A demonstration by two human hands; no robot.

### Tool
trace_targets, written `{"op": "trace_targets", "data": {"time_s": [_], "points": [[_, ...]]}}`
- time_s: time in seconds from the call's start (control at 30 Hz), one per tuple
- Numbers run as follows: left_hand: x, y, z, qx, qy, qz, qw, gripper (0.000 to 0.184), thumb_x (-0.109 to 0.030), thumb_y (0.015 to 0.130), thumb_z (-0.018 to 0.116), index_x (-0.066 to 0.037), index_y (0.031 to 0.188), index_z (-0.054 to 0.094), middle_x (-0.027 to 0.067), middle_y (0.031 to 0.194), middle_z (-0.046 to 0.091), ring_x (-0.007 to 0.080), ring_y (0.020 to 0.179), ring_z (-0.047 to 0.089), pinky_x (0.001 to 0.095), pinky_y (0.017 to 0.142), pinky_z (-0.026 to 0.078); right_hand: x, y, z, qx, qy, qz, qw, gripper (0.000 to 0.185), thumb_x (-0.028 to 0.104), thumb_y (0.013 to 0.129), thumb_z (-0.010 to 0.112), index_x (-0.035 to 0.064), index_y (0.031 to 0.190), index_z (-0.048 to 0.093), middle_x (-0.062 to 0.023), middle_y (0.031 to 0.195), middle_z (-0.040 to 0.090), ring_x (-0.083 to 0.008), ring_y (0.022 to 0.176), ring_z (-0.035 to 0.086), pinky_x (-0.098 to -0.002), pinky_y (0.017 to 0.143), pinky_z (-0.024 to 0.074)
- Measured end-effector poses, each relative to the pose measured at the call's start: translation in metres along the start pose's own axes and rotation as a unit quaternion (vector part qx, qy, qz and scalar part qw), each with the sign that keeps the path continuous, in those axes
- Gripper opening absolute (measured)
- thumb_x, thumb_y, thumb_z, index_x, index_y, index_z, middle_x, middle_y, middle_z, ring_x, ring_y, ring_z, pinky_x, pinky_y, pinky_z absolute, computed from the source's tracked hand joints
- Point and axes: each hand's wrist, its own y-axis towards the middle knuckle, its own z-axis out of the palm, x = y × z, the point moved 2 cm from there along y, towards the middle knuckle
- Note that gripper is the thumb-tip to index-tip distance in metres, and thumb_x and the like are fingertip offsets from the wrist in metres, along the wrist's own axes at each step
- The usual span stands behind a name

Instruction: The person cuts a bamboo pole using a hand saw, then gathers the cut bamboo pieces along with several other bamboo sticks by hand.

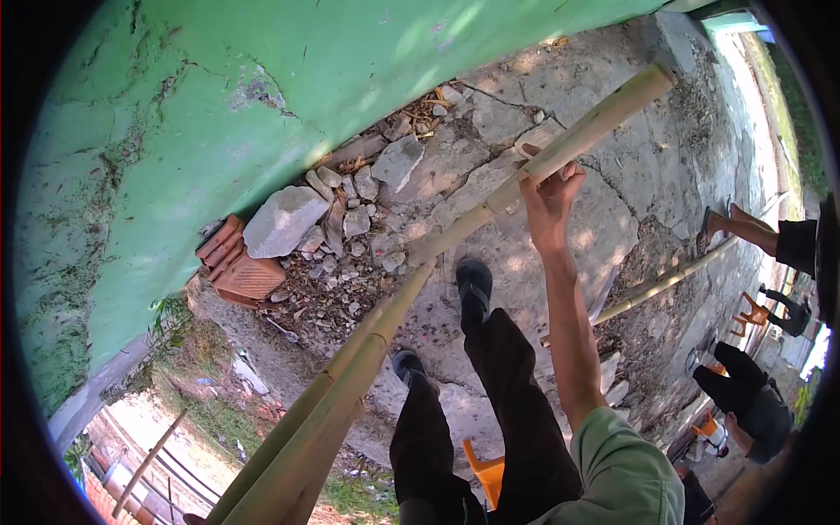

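Observation:
A long bamboo pole (507,194) runs diagonally from the bottom left to the upper right, and its lower part is split lengthwise into two strips, with the split (424,262) near mid-length. My right hand (551,188) is wrapped round the unsplit upper part of the pole from below. Only a small bit of my left hand (194,519) shows at the bottom left edge, beside the near end of the strips; its fingers are hidden. My two shod feet stand on cracked concrete beneath the pole.
A green wall (201,122) rises along the left. Broken stones (284,220) and stacked tiles (249,276) lie at its base. Another bamboo pole (656,284) lies on the ground to the right. Behind it are people (748,402) and orange chairs (752,311).

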Motion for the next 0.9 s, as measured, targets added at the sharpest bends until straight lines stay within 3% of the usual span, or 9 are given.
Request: {"op": "trace_targets", "data": {"time_s": [0.03, 0.07, 0.13, 0.17, 0.3, 0.4, 0.6, 0.73, 0.9], "points": [[0.006, 0.011, 0.013, -0.035, -0.026, -0.017, 0.999, 0.053, -0.05, 0.103, 0.04, -0.007, 0.131, 0.052, 0.0135, 0.12, 0.057, 0.0333, 0.109, 0.055, 0.0482, 0.101, 0.042, 0.06, 0.005, 0.019, 0.039, 0.021, 0.01, 0.999, 0.058, -0.002, 0.085, 0.065, 0.0056, 0.13, 0.03, -0.0194, 0.118, 0.057, -0.0217, 0.1, 0.058, -0.0369, 0.087, 0.0506], [0.029, 0.018, 0.032, -0.059, 0.026, 0.125, 0.99, 0.061, -0.051, 0.105, 0.022, -0.003, 0.119, 0.057, 0.0156, 0.113, 0.06, 0.032, 0.104, 0.056, 0.0488, 0.096, 0.045, 0.104, 0.005, 0.035, 0.078, 0.043, 0.018, 0.996, 0.063, -0.003, 0.085, 0.065, 0.0057, 0.135, 0.027, -0.0176, 0.119, 0.058, -0.022, 0.103, 0.059, -0.0372, 0.092, 0.0519], [0.025, 0.007, -0.018, -0.283, -0.06, -0.088, 0.953, 0.082, -0.047, 0.089, 0.07, 0.0, 0.145, 0.034, 0.0174, 0.13, 0.052, 0.0347, 0.111, 0.057, 0.05, 0.1, 0.046, 0.155, 0.007, 0.055, 0.25, 0.074, 0.055, 0.964, 0.06, -0.007, 0.083, 0.062, 0.0038, 0.135, 0.032, -0.0147, 0.12, 0.059, -0.0202, 0.103, 0.059, -0.0339, 0.093, 0.0508], [0.022, 0.013, -0.012, -0.274, 0.004, -0.064, 0.96, 0.083, -0.047, 0.088, 0.071, 0.001, 0.145, 0.033, 0.018, 0.131, 0.052, 0.0349, 0.112, 0.056, 0.05, 0.1, 0.046, 0.198, 0.007, 0.078, 0.335, 0.058, 0.108, 0.934, 0.061, -0.011, 0.075, 0.053, 0.0042, 0.133, 0.04, -0.0132, 0.117, 0.059, -0.0192, 0.102, 0.058, -0.0337, 0.089, 0.0459], [0.015, 0.038, 0.031, -0.161, 0.223, 0.036, 0.961, 0.088, -0.047, 0.086, 0.073, 0.002, 0.145, 0.03, 0.0202, 0.133, 0.049, 0.036, 0.115, 0.055, 0.05, 0.099, 0.047, 0.259, -0.054, 0.153, 0.561, 0.059, -0.044, 0.824, 0.069, 0.009, 0.072, 0.066, 0.007, 0.137, 0.045, -0.0153, 0.132, 0.049, -0.0365, 0.123, 0.048, -0.0467, 0.105, 0.0371], [0.014, 0.062, 0.08, -0.116, 0.303, 0.066, 0.943, 0.092, -0.047, 0.085, 0.074, 0.004, 0.145, 0.027, 0.0219, 0.135, 0.047, 0.0367, 0.118, 0.053, 0.05, 0.099, 0.047, 0.304, -0.082, 0.187, 0.563, 0.158, 0.0, 0.811, 0.077, 0.021, 0.071, 0.075, 0.0048, 0.138, 0.042, -0.0189, 0.128, 0.049, -0.0381, 0.123, 0.047, -0.0479, 0.102, 0.0383], [0.038, 0.094, 0.144, -0.027, 0.322, 0.127, 0.938, 0.1, -0.047, 0.082, 0.077, 0.006, 0.145, 0.021, 0.0253, 0.138, 0.044, 0.0383, 0.123, 0.051, 0.0501, 0.099, 0.048, 0.362, -0.034, 0.146, 0.495, 0.054, 0.12, 0.859, 0.096, 0.032, 0.065, 0.082, -0.0004, 0.142, 0.035, -0.0209, 0.124, 0.049, -0.0381, 0.122, 0.044, -0.0437, 0.104, 0.0379], [0.029, 0.117, 0.205, 0.016, 0.31, 0.148, 0.939, 0.106, -0.047, 0.08, 0.079, 0.008, 0.146, 0.018, 0.0275, 0.141, 0.041, 0.0393, 0.126, 0.049, 0.0501, 0.098, 0.049, 0.394, 0.007, 0.087, 0.395, 0.027, 0.08, 0.915, 0.101, 0.03, 0.062, 0.085, 0.0001, 0.144, 0.034, -0.0219, 0.128, 0.048, -0.038, 0.124, 0.041, -0.0464, 0.109, 0.0335], [-0.049, 0.169, 0.341, 0.097, 0.254, 0.133, 0.953, 0.111, -0.05, 0.078, 0.079, 0.002, 0.151, 0.014, 0.0225, 0.146, 0.038, 0.0378, 0.13, 0.046, 0.0497, 0.108, 0.042, 0.475, 0.101, -0.002, 0.332, 0.089, -0.003, 0.939, 0.091, 0.028, 0.071, 0.083, 0.0002, 0.142, 0.034, -0.0251, 0.123, 0.058, -0.039, 0.111, 0.062, -0.0439, 0.093, 0.0507]]}}
